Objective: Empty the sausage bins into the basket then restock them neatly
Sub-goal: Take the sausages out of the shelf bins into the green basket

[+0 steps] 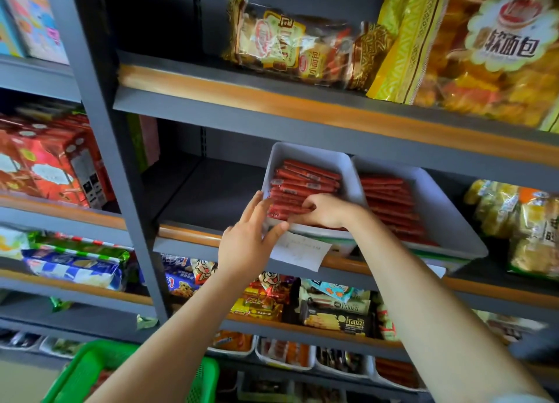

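Your right hand (pixel 322 210), at frame centre, curls its fingers onto the red sausages (pixel 302 188) in the left white bin (pixel 278 163). Your left hand (pixel 248 239), fingers straight, presses that bin's front corner just above a paper label (pixel 299 251). A second filled bin (pixel 447 221) sits touching it on the right. Green basket (pixel 90 369) lies lower left.

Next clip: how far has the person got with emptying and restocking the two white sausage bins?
Looks late in restocking. Done: both white bins hold red sausages in neat rows, the right bin untouched now. In hand: the right hand grips sausages at the front of the left bin, while the left hand steadies its front corner. Left: the green basket below seems to hold a few red packs, though blurred.
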### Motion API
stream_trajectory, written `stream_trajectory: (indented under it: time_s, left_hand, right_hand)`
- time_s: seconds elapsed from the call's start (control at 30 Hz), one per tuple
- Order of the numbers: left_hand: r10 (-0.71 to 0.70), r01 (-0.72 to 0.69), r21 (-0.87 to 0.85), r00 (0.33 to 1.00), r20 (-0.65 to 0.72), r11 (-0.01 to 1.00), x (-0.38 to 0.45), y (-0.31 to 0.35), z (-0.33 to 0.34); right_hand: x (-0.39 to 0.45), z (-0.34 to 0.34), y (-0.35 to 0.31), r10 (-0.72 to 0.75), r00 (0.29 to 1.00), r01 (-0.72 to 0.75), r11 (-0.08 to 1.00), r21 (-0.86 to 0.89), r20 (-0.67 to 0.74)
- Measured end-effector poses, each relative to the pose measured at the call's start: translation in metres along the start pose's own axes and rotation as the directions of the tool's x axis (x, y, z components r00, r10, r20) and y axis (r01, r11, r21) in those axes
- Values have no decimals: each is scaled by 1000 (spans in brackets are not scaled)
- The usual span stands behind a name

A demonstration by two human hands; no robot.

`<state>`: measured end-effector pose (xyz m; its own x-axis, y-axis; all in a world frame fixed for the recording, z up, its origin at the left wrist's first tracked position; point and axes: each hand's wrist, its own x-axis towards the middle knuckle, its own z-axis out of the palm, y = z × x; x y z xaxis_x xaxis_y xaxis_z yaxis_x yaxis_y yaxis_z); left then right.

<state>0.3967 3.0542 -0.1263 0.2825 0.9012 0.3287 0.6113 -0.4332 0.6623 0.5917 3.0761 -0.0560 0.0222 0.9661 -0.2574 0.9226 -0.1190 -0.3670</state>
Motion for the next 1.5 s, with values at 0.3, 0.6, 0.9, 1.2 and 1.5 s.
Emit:
stream_trajectory:
  time_s: [0.3, 0.6, 0.9, 1.2, 1.5]
  left_hand:
    - [16, -16, 0, 1000, -2, 1000, 3, 0, 3]
    - [16, -16, -36, 1000, 2, 999, 3, -1, 2]
    - [-52, 63, -187, 996, 67, 980, -3, 11, -15]
    - [-94, 222, -912, 975, 202, 346, -65, 11, -58]
    - [-561, 462, -883, 753, 344, 78, -130, -125, -56]
  right_hand:
    - [-2, -2, -3, -11, 998, 14, 998, -58, 58]
    - [-1, -5, -2, -57, 998, 58, 997, 59, -20]
    - [-61, -39, -31, -140, 986, 154, 973, 169, -93]
    - [-96, 43, -84, -352, 931, 145, 592, 793, 93]
    - [-43, 196, -128, -318, 824, -174, 645, 744, 469]
